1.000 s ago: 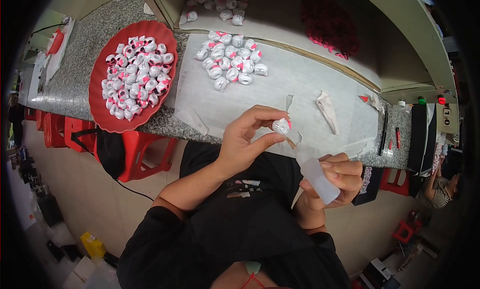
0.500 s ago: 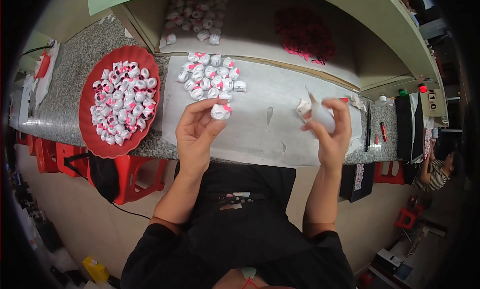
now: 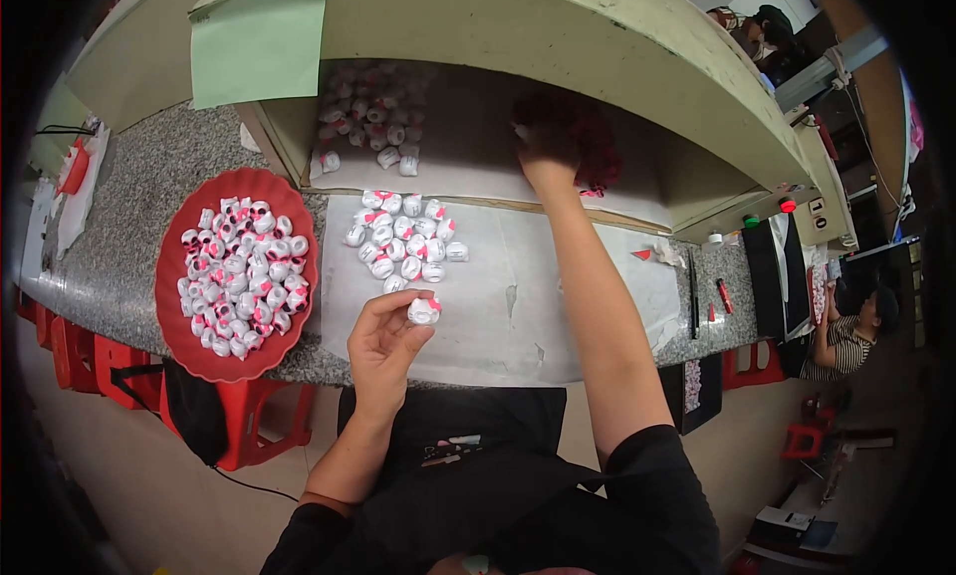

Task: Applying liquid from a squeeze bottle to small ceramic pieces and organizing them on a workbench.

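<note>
Between the thumb and fingers of my left hand [image 3: 378, 351] is a small white figurine head [image 3: 424, 312] with a pink bow-like patch, held above the front of a white paper sheet [image 3: 468, 321]. My right hand [image 3: 548, 159] reaches deep into the shelf, at a pile of small dark-pink pieces [image 3: 599, 155]. Shadow hides its fingertips, and whether they grip a piece cannot be made out. Just beyond my left hand, several similar white and pink figurine heads [image 3: 406, 244] lie grouped on the sheet.
A scalloped red dish [image 3: 171, 321] full of such heads stands at left. More heads [image 3: 373, 117] sit inside the shelf, under its cream front board [image 3: 558, 32]. A red pen [image 3: 725, 296] lies at right. Another person [image 3: 846, 341] sits far right.
My right hand has gone from above the sheet, where it held a blurred white container, forward into the shelf; the container no longer shows. My left hand still holds the figurine head. The view has shifted.
</note>
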The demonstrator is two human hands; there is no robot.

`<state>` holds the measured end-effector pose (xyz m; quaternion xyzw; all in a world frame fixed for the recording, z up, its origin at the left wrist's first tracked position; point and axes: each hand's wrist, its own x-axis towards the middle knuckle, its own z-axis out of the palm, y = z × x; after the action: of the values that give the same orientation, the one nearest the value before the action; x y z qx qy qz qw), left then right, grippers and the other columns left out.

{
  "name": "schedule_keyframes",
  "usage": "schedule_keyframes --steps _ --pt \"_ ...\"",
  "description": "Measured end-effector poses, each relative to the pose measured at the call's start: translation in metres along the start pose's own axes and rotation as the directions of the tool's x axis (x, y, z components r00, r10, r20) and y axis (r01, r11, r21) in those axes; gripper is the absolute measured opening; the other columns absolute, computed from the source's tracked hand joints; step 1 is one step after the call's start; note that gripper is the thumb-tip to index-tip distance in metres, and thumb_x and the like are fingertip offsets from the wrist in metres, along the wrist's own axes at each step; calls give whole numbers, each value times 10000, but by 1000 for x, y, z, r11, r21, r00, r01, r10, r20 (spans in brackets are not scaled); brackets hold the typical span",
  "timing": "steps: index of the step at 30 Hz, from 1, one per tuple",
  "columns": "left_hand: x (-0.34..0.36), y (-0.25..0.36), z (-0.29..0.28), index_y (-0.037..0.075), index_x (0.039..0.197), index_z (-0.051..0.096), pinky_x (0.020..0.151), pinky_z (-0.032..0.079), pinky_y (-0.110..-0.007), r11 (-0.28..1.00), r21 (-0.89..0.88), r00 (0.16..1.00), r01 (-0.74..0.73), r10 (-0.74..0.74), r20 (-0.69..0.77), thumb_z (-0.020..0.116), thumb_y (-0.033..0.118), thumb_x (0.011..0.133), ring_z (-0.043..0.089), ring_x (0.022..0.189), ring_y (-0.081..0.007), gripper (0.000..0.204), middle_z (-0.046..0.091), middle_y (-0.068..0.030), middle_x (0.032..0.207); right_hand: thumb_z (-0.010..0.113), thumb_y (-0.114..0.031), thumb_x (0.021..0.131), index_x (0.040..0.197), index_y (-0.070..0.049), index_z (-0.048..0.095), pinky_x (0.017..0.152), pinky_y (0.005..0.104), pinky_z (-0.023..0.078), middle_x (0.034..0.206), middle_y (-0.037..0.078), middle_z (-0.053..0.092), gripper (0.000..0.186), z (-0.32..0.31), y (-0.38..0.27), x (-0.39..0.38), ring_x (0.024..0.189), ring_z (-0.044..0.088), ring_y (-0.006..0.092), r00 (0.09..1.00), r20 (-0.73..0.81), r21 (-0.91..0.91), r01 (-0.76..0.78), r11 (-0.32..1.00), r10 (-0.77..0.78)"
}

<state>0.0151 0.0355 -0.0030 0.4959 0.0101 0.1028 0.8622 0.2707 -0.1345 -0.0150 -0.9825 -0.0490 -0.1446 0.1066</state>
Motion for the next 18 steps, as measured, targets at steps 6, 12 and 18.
schedule_keyframes --steps 6,12,18 --pt "0 -1 2 -17 1033 446 777 416 -243 1000 -4 1000 -11 11 15 534 -80 722 538 889 -160 329 531 -146 1017 535 -299 746 1033 -148 534 752 394 444 1065 116 512 325 1 2 8 946 509 292 999 31 31 -38 999 37" --pt "-3 1 7 -21 1033 445 783 417 -240 1000 -9 1000 -15 15 22 539 -72 725 534 901 -152 326 534 -141 1015 539 -312 748 972 -125 540 740 393 443 1042 111 508 292 -8 2 13 919 512 294 990 -22 -25 136 990 -136" --pt "-5 1 13 -25 1036 445 787 416 -239 1000 -15 998 6 -5 56 544 -64 728 532 904 -152 327 534 -137 1014 583 -228 717 934 -68 524 798 370 409 1004 146 501 276 -2 13 15 945 486 307 935 -28 -61 350 935 -352"
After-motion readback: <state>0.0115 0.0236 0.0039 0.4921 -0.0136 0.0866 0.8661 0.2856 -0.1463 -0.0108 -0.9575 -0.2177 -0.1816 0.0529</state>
